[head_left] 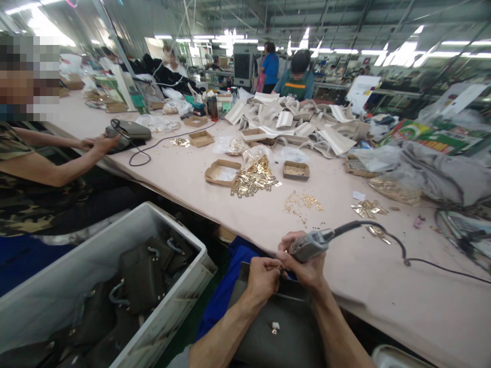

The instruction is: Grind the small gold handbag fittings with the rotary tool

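Note:
My right hand (307,268) is wrapped around a grey corded electric screwdriver (311,245), its cable leading off to the right. The tool's front end points left and down toward my left hand (264,278). Those left fingers are pinched together near the upper edge of a dark grey-green bag (276,327); the small thing between them is too hidden to name. The bag lies below both hands, against the table's edge. On its face sits a small gold clasp (274,328) with a white piece on it.
A white bin (169,301) of similar bags (140,276) stands to the left. On the table (184,179) lie gold metal fittings (255,179), scattered small gold parts (303,203), a cardboard tray (222,173) and pale strap pieces (284,120). A co-worker (42,168) sits at left.

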`<action>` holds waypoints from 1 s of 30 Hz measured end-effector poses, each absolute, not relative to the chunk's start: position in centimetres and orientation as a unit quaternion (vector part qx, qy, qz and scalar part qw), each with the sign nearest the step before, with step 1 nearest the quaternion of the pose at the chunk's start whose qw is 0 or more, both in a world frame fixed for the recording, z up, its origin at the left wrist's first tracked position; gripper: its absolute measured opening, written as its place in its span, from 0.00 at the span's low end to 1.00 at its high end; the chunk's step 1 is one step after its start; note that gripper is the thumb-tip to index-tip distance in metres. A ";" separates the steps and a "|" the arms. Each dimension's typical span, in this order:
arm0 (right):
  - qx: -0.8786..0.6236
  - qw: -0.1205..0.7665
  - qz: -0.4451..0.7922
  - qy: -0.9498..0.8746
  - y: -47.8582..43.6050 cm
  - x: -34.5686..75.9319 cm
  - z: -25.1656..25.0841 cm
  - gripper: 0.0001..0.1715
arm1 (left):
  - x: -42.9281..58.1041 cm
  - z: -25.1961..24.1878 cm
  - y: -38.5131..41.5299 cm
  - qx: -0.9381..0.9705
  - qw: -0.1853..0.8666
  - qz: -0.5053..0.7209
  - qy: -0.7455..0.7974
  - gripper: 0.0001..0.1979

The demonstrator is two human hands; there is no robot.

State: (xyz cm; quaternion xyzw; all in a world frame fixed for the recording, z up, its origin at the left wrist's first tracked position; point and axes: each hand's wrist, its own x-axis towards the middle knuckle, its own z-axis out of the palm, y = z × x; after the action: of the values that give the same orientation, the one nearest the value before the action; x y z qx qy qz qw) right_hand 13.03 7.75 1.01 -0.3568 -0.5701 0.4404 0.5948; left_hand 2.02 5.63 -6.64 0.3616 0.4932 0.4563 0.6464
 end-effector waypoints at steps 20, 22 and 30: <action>-0.363 0.798 0.365 -0.314 2.1 35.4 14.3 0.14 | 2.9 4.1 -3.8 0.718 0.318 0.537 0.308 0.12; -0.381 0.792 0.344 -0.330 1.4 37.6 16.5 0.14 | 4.8 5.8 -6.3 0.729 0.314 0.552 0.256 0.15; -0.405 0.786 0.308 -0.351 -0.4 41.5 23.0 0.09 | 18.4 4.9 -13.2 0.752 0.533 0.386 0.029 0.17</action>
State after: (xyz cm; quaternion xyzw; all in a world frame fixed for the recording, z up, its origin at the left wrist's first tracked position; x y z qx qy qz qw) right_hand 41.48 -0.37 22.96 -0.4048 -0.3514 0.3078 0.7861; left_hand 18.38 -13.23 4.88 0.7519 0.0290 0.3864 0.5335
